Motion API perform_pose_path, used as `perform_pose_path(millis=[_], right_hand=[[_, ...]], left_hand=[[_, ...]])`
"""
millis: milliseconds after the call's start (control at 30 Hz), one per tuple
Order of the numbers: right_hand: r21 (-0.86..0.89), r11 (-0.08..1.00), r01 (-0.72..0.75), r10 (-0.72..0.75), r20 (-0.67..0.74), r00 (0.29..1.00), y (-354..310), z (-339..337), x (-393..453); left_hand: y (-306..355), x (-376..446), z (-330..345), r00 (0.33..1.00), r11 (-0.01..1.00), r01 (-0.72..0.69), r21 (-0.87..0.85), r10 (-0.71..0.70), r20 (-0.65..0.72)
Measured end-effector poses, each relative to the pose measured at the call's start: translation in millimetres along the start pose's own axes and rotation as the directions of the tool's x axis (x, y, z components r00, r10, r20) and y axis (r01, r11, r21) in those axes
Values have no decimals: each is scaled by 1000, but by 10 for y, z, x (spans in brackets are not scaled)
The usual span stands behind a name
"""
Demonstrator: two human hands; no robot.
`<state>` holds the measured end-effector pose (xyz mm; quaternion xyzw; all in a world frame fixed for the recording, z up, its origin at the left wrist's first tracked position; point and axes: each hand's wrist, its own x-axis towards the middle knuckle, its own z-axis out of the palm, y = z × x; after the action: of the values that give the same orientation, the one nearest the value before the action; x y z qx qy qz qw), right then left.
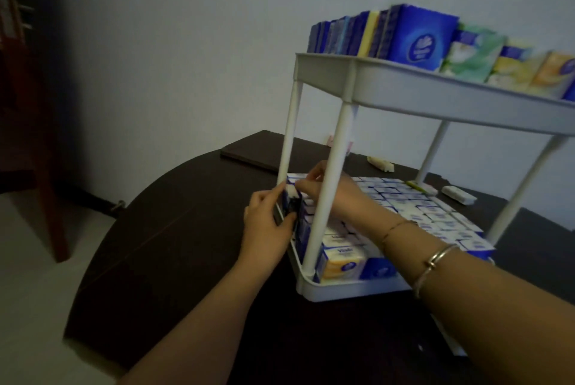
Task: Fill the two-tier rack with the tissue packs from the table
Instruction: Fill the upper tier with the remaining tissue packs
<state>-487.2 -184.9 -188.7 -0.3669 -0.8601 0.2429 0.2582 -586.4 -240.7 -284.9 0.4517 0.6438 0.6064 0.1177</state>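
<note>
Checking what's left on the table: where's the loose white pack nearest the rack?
Head view, right side: the white pack lies flat on the dark table, just behind the rack's far right leg, apart from it.

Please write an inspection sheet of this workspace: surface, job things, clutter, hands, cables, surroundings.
Surface: dark round table, mostly bare on the near left.
Job's things: white two-tier rack; top tier holds upright tissue packs; lower tier nearly full of packs.
Clutter: loose packs on the table behind the rack; a dark flat board.
Grippers: left hand and right hand together fit a pack at the lower tier's far left corner.
Cables: nothing seen.
Surroundings: plain wall; wooden furniture at left.
</note>
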Motion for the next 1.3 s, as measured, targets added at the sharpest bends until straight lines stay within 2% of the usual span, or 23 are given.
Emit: perform_pose_path(millis=[133, 300, 400, 467, 533, 633, 733, 800, 867, 933, 967, 1033, 1100, 1200, 1300], right_hand=[[71, 997, 13, -5, -116, 993, 201, -208, -223], [145, 988, 45, 7, -338, 941, 377, -406, -722], [161, 987, 18, 40, -351, 936, 467, -497, -1051], [60, 997, -39, 58, -356, 933, 575, -579, -1293], [-140, 977, -164, 103, -364, 926, 716, -637, -1526], [-401, 824, -400, 317, -259, 912, 869, -643, -1794], [-533, 711, -459, 455, -148, 878, 943, -629, -1904], [-546, 706, -451, 471, -113, 875, 936, -632, -1923], [-441, 803, -401, 386, -128, 914, 890, -653, -1938], [-174, 956, -236, 195, -220, 956, 781, -661, -1951], [-16, 992, -122, 113, -286, 952, 682, -664, -1931], [265, 964, 40, 66, -379, 923, 498, -654, -1818], [453, 888, 82, 119, -398, 910, 364, -647, -1629], [583, 810, 56, 185, -346, 920, 187, -572, -1220], [583, 812, 8, 164, -241, 957, 10, -452, -835]], left_hand=[[0, 5, 7, 1000, 1000, 1, 6, -1, -9], [68, -121, -26, 994, 993, -105, 46, 106, -20], [120, -221, -81, 992, 987, -125, 101, 125, 12], [170, -301, -109, 987, 974, -152, 170, 141, 73], [211, -350, -124, 984, 965, -171, 198, 155, 91], [279, -393, -149, 986, 965, -164, 204, 154, 64], [316, -424, -162, 983, 959, -182, 219, 176, 48], [321, -445, -166, 980, 946, -201, 253, 195, 49], [316, -456, -162, 978, 929, -208, 305, 195, 73], [311, -449, -150, 974, 910, -223, 349, 195, 112], [305, -434, -149, 972, 904, -231, 358, 199, 125], [287, -416, -145, 971, 904, -235, 356, 201, 129], [283, -414, -128, 973, 912, -223, 345, 188, 130], [272, -401, -123, 981, 929, -185, 321, 157, 112], [243, -355, -125, 995, 972, -99, 211, 99, 10]])
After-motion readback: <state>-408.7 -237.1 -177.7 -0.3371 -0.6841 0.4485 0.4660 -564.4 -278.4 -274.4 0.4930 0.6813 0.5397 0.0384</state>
